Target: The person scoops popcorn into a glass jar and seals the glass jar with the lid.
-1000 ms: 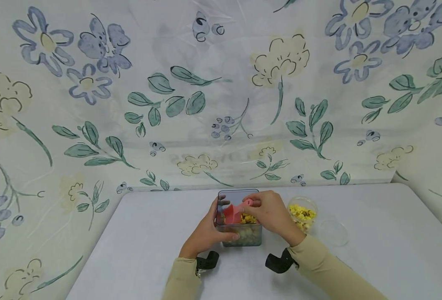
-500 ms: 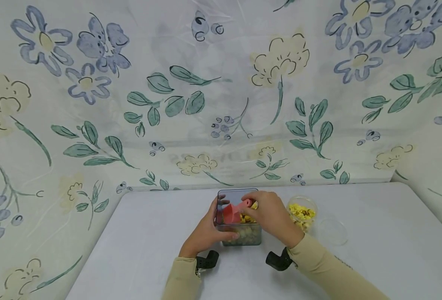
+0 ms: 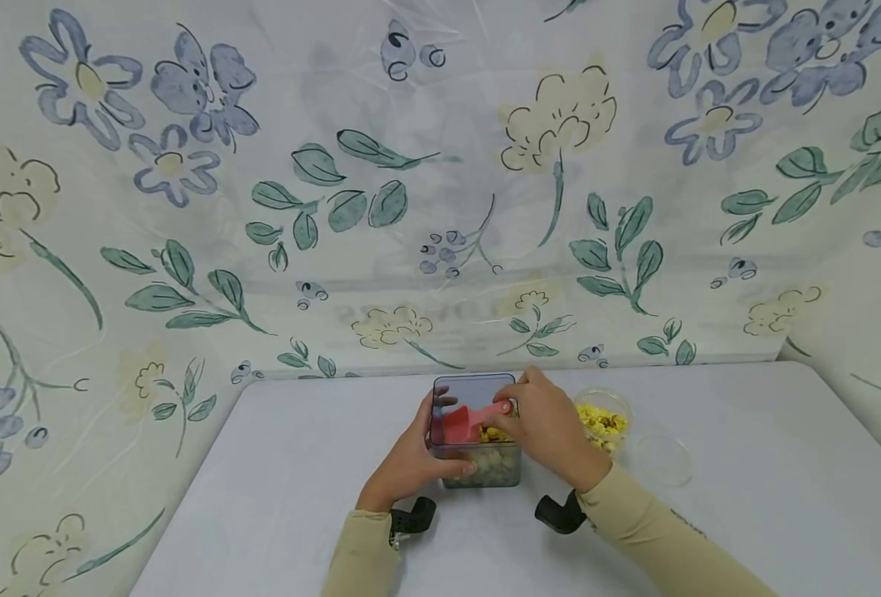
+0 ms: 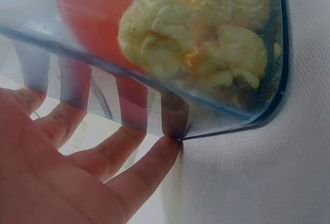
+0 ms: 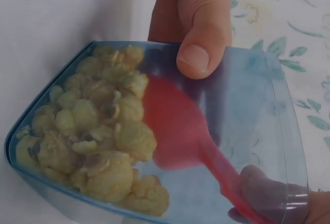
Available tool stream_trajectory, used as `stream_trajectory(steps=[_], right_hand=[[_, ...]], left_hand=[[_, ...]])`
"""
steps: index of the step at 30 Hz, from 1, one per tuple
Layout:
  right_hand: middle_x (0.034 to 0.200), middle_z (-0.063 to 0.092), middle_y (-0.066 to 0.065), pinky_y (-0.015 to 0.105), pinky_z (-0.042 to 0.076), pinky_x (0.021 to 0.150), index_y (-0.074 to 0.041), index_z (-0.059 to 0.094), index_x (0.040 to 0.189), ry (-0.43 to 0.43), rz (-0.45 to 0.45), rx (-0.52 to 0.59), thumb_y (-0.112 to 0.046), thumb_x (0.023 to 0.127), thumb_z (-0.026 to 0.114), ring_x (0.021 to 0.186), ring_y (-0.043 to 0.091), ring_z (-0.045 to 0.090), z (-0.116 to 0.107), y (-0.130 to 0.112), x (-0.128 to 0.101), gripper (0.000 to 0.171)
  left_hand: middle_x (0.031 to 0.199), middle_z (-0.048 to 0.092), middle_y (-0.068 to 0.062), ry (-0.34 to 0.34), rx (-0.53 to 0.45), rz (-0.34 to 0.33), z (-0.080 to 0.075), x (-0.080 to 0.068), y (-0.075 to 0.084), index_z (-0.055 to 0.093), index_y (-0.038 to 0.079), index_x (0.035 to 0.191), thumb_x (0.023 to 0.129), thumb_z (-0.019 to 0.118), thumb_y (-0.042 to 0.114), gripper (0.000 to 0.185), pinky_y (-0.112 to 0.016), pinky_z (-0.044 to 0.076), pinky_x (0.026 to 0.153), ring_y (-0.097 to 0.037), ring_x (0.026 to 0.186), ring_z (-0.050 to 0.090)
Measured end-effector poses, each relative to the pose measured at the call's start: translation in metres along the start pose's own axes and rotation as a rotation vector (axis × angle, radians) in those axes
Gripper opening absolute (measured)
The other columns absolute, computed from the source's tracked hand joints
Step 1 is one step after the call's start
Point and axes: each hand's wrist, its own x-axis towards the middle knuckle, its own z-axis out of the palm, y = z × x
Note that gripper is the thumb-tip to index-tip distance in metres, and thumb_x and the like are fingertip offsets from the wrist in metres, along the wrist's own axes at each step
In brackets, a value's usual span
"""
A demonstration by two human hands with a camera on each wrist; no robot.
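Note:
A clear square container (image 3: 476,464) stands on the white table (image 3: 276,464), partly filled with pale yellow puffed pieces (image 5: 103,146). My left hand (image 3: 406,466) grips its left side, with the thumb (image 5: 198,38) on the near wall and the fingers (image 4: 147,170) pressed on the outside. My right hand (image 3: 548,431) pinches the handle of a pink scoop (image 3: 461,423). The scoop's bowl (image 5: 172,126) is inside the container, above the pieces. Whether the scoop carries anything is hidden.
A small round clear cup (image 3: 603,421) with yellow pieces stands just right of the container, partly behind my right hand. A clear round lid (image 3: 663,461) lies farther right. A flowered sheet (image 3: 440,182) hangs behind the table.
My right hand has shifted slightly away from me and the scoop's handle now lies flatter across the container's mouth. The left hand and the container have not moved.

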Motion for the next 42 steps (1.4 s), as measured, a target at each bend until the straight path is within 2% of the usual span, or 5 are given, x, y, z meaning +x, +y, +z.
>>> stream_trajectory(steps=[10,16,27,33,42], right_hand=[[0.082,0.051,0.004,0.025,0.040,0.055,-0.005,0.079,0.100,-0.025,0.007,0.037,-0.023,0.085,0.083,0.067,0.013,0.043,-0.003,0.003,-0.002,0.024],[0.086,0.054,0.006,0.028,0.041,0.058,-0.005,0.076,0.111,0.010,0.013,0.092,-0.024,0.085,0.082,0.069,0.015,0.045,-0.004,0.005,-0.004,0.032],[0.087,0.056,0.003,0.030,0.042,0.063,-0.007,0.076,0.112,0.059,0.034,0.161,-0.027,0.086,0.082,0.076,0.017,0.049,-0.020,0.005,-0.006,0.033],[0.081,0.052,0.002,0.030,0.039,0.061,-0.005,0.075,0.111,0.097,0.016,0.183,-0.023,0.086,0.082,0.075,0.018,0.046,-0.029,0.009,-0.011,0.032],[0.081,0.054,0.001,0.029,0.038,0.058,-0.004,0.075,0.111,0.163,-0.043,0.195,-0.018,0.086,0.081,0.068,0.015,0.044,-0.044,0.024,-0.016,0.029]], left_hand=[[0.157,0.036,-0.008,0.004,-0.004,0.003,0.001,0.001,0.000,0.017,0.020,0.160,0.076,0.090,0.020,0.112,-0.040,0.048,0.103,-0.024,0.136,0.046],[0.155,0.038,-0.003,0.019,0.001,-0.004,0.002,0.000,-0.001,0.019,0.024,0.159,0.076,0.090,0.021,0.110,-0.043,0.046,0.104,-0.024,0.136,0.047],[0.159,0.034,-0.008,0.027,0.025,-0.003,0.003,-0.002,0.001,0.014,0.022,0.161,0.076,0.090,0.023,0.114,-0.050,0.038,0.111,-0.024,0.141,0.041],[0.161,0.030,-0.004,0.044,0.012,-0.036,0.001,-0.004,0.002,0.013,0.023,0.161,0.073,0.092,0.024,0.118,-0.049,0.038,0.111,-0.027,0.141,0.039],[0.165,0.022,-0.007,0.097,0.003,0.070,-0.012,-0.012,0.011,0.010,0.025,0.162,0.074,0.092,0.024,0.120,-0.056,0.028,0.115,-0.034,0.150,0.023]])
